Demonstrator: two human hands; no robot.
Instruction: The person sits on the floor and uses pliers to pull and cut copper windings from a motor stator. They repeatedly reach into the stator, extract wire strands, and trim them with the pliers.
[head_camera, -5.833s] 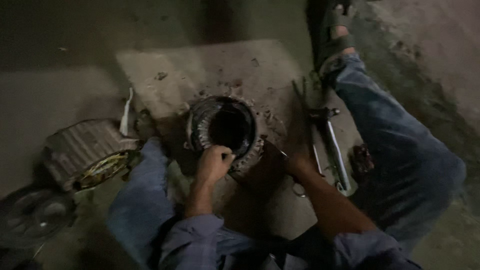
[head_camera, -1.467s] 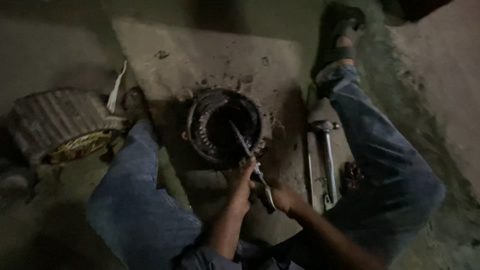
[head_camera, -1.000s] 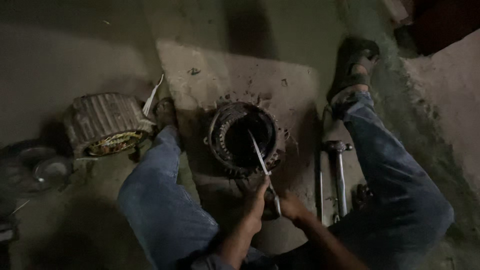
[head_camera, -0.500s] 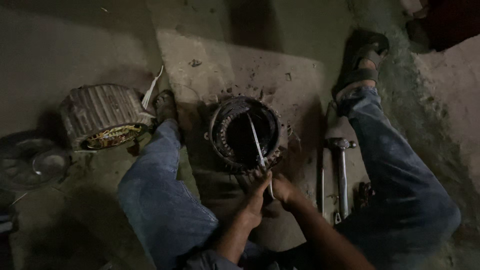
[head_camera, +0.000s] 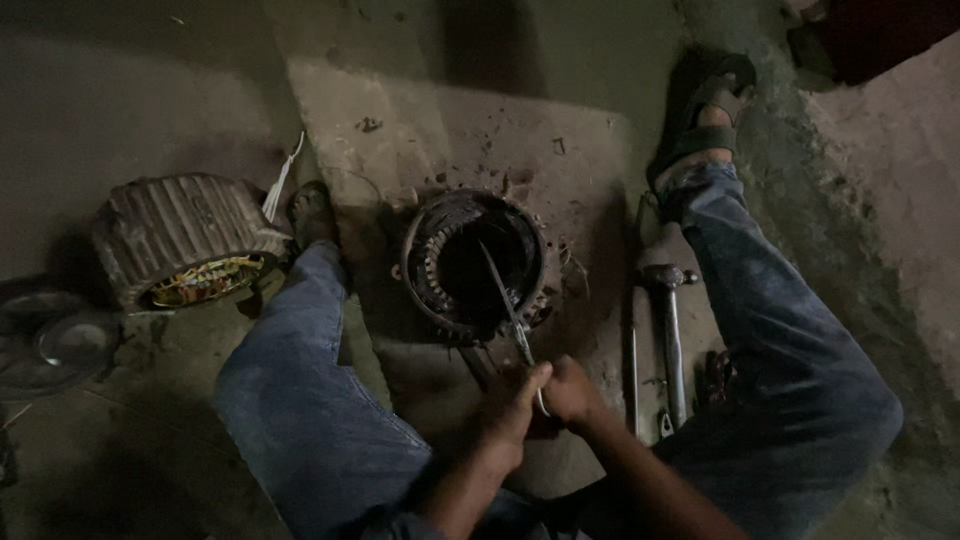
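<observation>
A round motor stator (head_camera: 474, 265) with a dark hollow bore lies on a flat slab (head_camera: 400, 130) between my legs. My left hand (head_camera: 512, 400) and my right hand (head_camera: 570, 390) are pressed together just below the stator, both closed around the handle of a thin metal blade tool (head_camera: 505, 303). The blade runs up and left from my hands, and its tip rests inside the stator's bore near the upper middle.
A ribbed motor housing (head_camera: 180, 240) with coloured windings lies at the left, a round metal cover (head_camera: 50, 345) beyond it. A hammer (head_camera: 668, 330) and a thin rod (head_camera: 632, 360) lie by my right leg. A raised concrete edge (head_camera: 890, 180) runs along the right.
Earlier my hands rested apart at the stator's rim. Since then both have closed on the blade tool, and its tip has stayed in the bore with small shifts. The camera view drifted.
</observation>
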